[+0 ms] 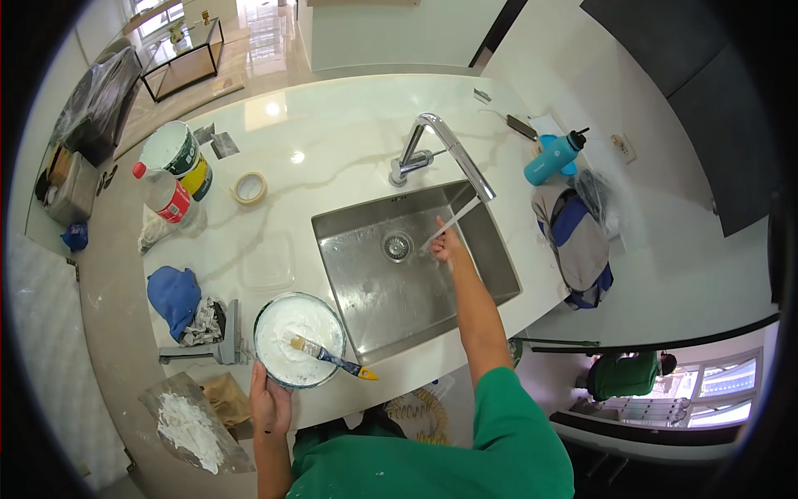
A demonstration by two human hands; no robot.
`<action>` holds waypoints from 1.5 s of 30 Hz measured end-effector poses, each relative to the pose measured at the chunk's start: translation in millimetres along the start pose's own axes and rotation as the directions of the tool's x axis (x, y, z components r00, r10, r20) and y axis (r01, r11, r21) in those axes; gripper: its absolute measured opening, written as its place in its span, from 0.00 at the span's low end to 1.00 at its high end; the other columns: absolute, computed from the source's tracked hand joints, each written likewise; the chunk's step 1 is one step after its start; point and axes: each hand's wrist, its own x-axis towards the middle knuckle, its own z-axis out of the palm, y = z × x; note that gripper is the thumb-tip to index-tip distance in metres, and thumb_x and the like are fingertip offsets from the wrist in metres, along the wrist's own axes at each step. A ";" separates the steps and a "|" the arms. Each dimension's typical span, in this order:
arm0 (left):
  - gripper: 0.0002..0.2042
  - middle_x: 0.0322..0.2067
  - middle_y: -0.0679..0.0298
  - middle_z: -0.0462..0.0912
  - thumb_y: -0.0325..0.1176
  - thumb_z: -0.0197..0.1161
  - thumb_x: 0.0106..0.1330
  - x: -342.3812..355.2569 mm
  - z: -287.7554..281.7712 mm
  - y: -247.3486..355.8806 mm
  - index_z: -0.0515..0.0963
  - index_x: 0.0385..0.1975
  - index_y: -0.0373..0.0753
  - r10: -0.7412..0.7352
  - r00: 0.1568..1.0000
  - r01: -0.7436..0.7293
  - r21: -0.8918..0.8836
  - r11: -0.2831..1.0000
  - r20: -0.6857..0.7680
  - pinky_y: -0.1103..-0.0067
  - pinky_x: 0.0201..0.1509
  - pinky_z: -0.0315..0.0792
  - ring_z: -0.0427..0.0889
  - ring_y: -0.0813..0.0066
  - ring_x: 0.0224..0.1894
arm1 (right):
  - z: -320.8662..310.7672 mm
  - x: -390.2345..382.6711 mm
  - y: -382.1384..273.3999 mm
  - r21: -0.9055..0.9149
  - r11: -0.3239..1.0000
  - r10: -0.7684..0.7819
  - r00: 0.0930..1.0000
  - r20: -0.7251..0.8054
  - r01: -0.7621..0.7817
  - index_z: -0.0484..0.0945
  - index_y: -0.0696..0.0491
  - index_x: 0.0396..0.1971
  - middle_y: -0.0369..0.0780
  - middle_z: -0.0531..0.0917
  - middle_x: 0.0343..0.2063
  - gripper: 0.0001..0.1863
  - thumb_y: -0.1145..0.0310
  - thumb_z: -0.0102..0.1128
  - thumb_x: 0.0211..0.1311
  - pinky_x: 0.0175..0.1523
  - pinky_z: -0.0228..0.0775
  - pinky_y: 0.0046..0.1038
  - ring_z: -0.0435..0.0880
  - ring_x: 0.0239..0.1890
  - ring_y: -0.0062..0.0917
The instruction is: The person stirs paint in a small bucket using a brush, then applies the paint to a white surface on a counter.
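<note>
My left hand [270, 397] grips the side of a round bucket [291, 320] of white paste. A paintbrush [332, 358] with a blue-and-yellow handle lies across it, bristles in the paste. My right hand [445, 241], fingers loosely apart and holding nothing I can see, is in a thin stream of water [461, 214] from the chrome tap [436, 133], over the steel sink [349, 291]. Left of the sink are a translucent lid [266, 259], a blue cloth [173, 295] and a grey metal tool [195, 354].
Behind left: labelled bucket [189, 166], red-capped bottle [166, 200], tape roll [249, 188]. Right: teal bottle [549, 162], grey-blue bag [565, 249]. Lower left: powder-covered board [191, 428]. The white countertop [332, 133] spans the middle. A green-clad figure [623, 374], perhaps reflected, shows lower right.
</note>
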 end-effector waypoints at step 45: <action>0.21 0.67 0.55 0.73 0.39 0.45 0.83 29.1 26.9 -25.6 0.63 0.69 0.35 0.015 0.998 -0.018 -0.044 0.999 -0.066 0.64 0.73 0.65 0.73 0.62 0.68 | 132.2 55.7 -184.7 -0.681 0.235 -0.589 0.659 0.469 0.694 0.85 0.59 0.40 0.37 0.83 0.24 0.18 0.56 0.62 0.74 0.29 0.71 0.22 0.79 0.24 0.17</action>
